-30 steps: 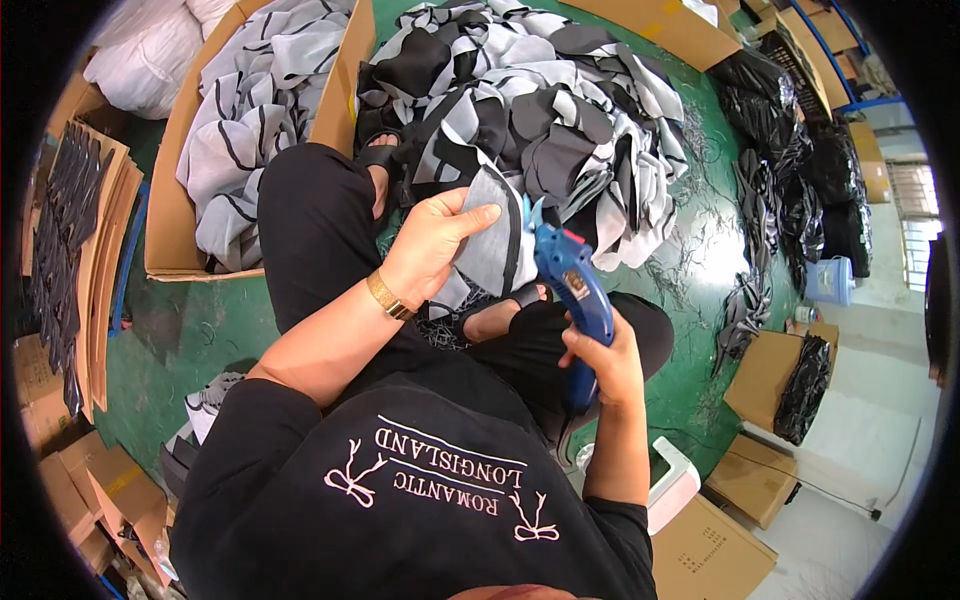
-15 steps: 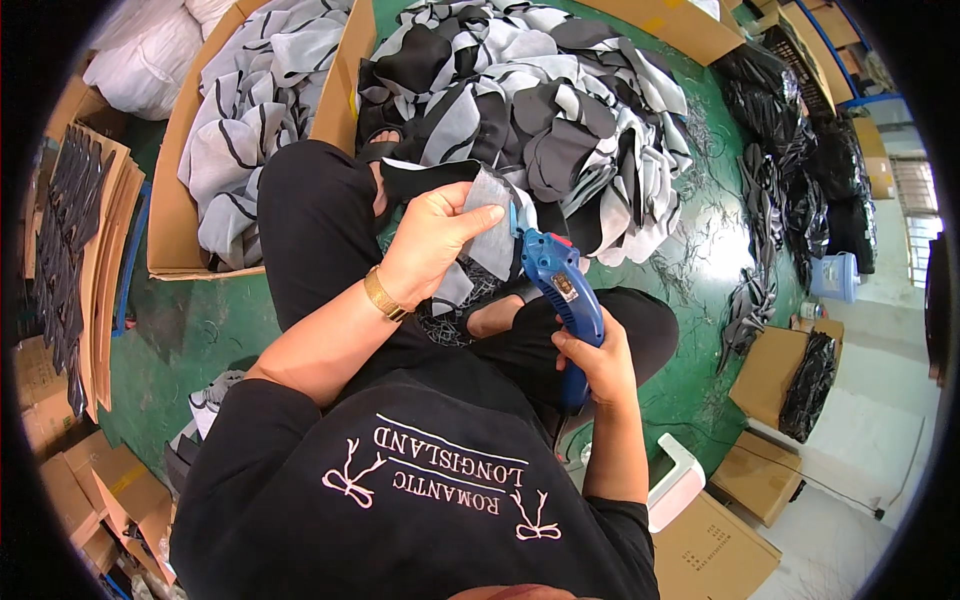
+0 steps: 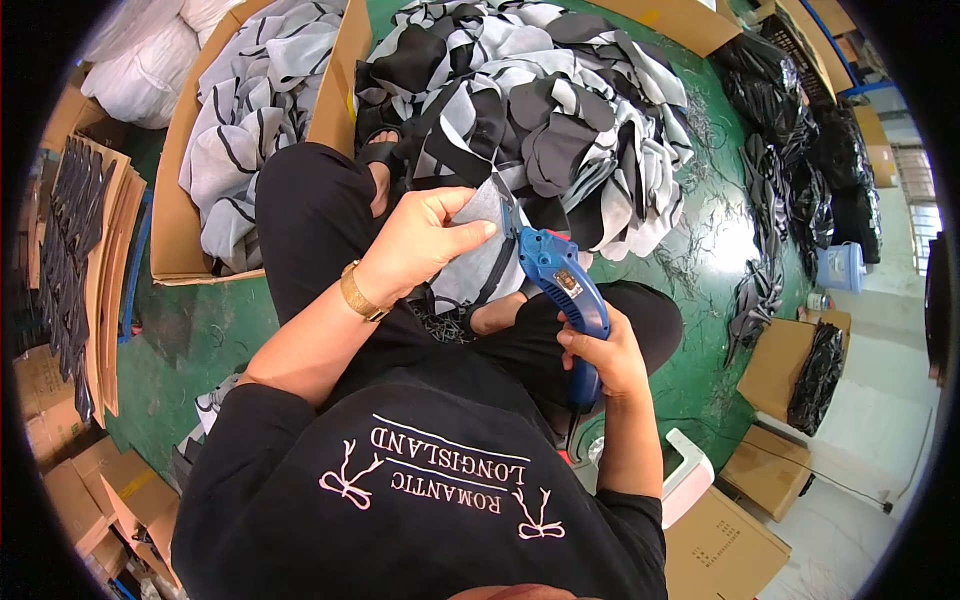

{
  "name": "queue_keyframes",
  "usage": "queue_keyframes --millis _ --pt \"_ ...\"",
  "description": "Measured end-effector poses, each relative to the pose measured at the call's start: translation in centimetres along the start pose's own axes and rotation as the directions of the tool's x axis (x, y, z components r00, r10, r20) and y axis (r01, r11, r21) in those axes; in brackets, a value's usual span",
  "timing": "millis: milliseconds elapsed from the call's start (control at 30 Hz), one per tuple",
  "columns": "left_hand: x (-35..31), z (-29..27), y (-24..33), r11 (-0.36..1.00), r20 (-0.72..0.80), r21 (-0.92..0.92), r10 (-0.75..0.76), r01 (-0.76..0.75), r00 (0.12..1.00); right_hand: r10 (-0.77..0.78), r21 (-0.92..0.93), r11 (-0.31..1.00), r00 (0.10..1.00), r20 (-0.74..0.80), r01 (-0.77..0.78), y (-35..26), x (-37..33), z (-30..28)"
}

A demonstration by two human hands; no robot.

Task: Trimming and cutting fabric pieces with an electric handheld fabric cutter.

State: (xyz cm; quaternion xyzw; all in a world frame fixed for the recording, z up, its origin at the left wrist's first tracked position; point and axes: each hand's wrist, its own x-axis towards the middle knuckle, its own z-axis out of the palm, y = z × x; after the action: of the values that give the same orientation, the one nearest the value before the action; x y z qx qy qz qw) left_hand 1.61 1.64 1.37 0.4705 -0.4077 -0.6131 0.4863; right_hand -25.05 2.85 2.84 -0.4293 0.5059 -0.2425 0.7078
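My left hand (image 3: 425, 240) pinches a grey and black fabric piece (image 3: 484, 212) between thumb and fingers, in front of my crossed legs. Wrapped around the handle of blue electric scissors (image 3: 560, 275) is my right hand (image 3: 608, 350). Their narrow blade end points away from me and meets the right edge of the fabric, close to my left thumb. Part of the fabric hangs down below my left hand. Beyond my hands lies a large heap of grey and black cut fabric pieces (image 3: 560, 130).
An open cardboard box (image 3: 345, 100) full of grey fabric with black strips stands at the left. Thin scraps litter the green floor (image 3: 690, 280). Black plastic bags (image 3: 770, 100) line the right side, near a blue-white bucket (image 3: 838, 268). Flat cardboard sheets (image 3: 115, 250) lean at far left.
The fabric in my left hand has shifted and turned, with more of it now hanging below the hand. The scissors' blade end stays at its edge; my right forearm has moved slightly right.
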Motion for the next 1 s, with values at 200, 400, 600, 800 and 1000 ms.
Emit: queue_keyframes --millis 200,400,600,800,1000 --pt "-0.5 -0.3 0.7 0.999 0.046 0.032 -0.023 0.022 0.999 0.017 0.03 0.999 0.999 0.028 -0.018 -0.1 0.1 -0.2" --pt "-0.7 -0.3 1.7 0.996 0.093 0.076 -0.063 0.056 0.994 0.012 0.004 1.0 0.999 0.04 -0.012 -0.3 0.0 -0.3" --pt "-0.5 -0.8 1.2 0.994 0.164 0.073 -0.086 0.075 0.983 0.015 -0.044 0.999 0.997 0.074 -0.012 -0.7 0.3 -0.3" --pt "-0.5 -1.0 0.9 0.99 0.129 0.029 -0.14 0.138 0.982 -0.131 0.192 0.973 0.991 -0.001 0.129 -1.0 2.1 0.1" --pt "-1.0 -5.8 3.4 0.976 -0.26 -0.082 0.175 -0.203 0.95 -0.185 0.27 0.944 0.982 -0.036 0.187 -2.0 3.6 -2.0"
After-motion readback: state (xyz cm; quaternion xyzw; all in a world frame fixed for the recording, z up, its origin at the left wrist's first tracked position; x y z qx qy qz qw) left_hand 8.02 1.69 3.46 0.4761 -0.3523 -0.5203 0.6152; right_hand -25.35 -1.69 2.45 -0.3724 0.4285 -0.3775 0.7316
